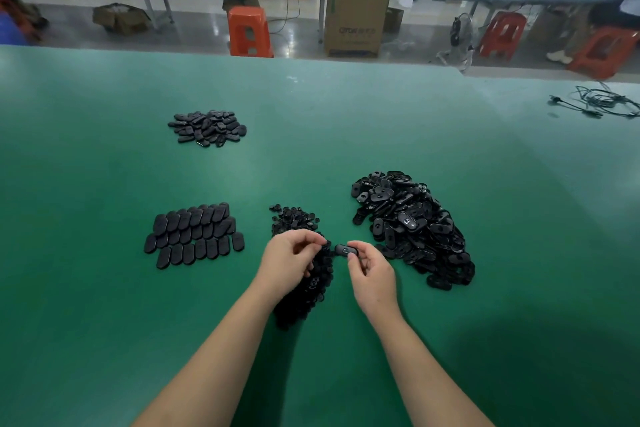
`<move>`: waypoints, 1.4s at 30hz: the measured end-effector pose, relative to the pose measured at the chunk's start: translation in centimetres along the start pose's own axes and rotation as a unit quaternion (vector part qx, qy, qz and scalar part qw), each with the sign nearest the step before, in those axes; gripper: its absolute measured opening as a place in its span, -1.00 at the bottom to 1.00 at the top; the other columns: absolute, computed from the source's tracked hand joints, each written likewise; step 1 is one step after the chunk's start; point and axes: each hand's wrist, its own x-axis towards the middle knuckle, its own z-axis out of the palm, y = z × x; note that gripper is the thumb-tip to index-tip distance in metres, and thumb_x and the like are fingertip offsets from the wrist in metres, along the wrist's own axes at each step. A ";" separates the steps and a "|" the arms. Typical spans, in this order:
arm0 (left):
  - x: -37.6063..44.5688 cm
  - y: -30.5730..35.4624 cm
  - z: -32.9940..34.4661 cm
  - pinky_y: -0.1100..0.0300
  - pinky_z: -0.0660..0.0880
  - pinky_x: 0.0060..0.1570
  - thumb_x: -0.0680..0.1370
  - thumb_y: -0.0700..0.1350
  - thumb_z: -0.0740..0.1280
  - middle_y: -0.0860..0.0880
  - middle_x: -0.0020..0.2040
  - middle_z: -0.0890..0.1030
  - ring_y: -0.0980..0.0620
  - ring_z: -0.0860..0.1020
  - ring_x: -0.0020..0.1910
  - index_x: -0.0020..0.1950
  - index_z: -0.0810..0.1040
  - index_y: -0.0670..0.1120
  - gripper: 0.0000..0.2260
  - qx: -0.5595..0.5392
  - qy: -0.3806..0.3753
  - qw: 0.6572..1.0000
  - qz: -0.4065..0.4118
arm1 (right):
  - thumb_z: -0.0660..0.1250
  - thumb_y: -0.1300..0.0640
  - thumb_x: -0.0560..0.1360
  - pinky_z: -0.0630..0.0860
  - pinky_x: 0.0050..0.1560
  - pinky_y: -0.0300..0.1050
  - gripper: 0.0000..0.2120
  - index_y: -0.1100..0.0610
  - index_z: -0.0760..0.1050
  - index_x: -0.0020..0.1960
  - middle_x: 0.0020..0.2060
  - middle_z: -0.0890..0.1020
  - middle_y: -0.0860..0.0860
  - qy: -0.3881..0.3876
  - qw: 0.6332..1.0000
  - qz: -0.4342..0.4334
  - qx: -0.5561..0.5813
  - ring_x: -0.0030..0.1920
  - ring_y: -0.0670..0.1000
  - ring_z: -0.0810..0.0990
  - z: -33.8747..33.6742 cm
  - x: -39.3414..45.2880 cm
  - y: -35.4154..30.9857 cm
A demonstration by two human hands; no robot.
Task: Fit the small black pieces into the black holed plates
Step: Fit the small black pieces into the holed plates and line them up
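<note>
The left hand (289,258) covers much of the heap of small black plastic pieces (304,274) on the green bench (104,288); its curled fingers seem to pinch one piece, too small to confirm. The right hand (369,269), fingers curled, pinches a black oval holed plate (345,250) just left of the big loose plate pile (412,225). The far brown cardboard box (356,21) carries blurred, unreadable print.
</note>
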 end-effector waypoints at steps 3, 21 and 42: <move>0.1 0.1 1.2 0.31 0.45 -0.35 0.57 -0.20 0.38 0.18 -0.40 0.57 0.20 0.47 -0.45 -0.12 0.67 0.11 -0.79 0.050 -0.002 0.999 0.017 | 0.33 0.19 0.61 0.56 -0.10 -0.26 -0.83 -0.03 0.60 0.12 -0.10 0.68 -0.09 0.007 1.000 -0.006 0.007 -0.14 -0.12 0.63 0.0 0.1 0.0; 0.6 0.4 3.8 0.22 0.52 -0.44 0.56 -0.24 0.38 -0.02 -0.42 0.64 0.05 0.56 -0.51 -0.09 0.65 -0.06 -0.89 -0.009 0.023 0.998 -0.062 | 0.37 0.22 0.58 0.60 -0.02 -0.17 -0.81 -0.01 0.62 0.13 -0.16 0.71 -0.11 0.013 0.999 0.005 0.036 -0.13 -0.08 0.66 0.0 0.3 0.3; 0.4 1.4 4.6 0.02 0.63 -0.24 0.51 -0.22 0.37 0.01 -0.25 0.66 -0.07 0.64 -0.33 -0.16 0.60 0.00 -0.87 0.107 0.023 0.994 -0.029 | 0.38 0.21 0.57 0.60 -0.04 -0.26 -0.80 -0.03 0.64 0.12 -0.15 0.71 -0.15 -0.004 0.999 0.006 0.035 -0.13 -0.14 0.66 -0.2 0.2 0.1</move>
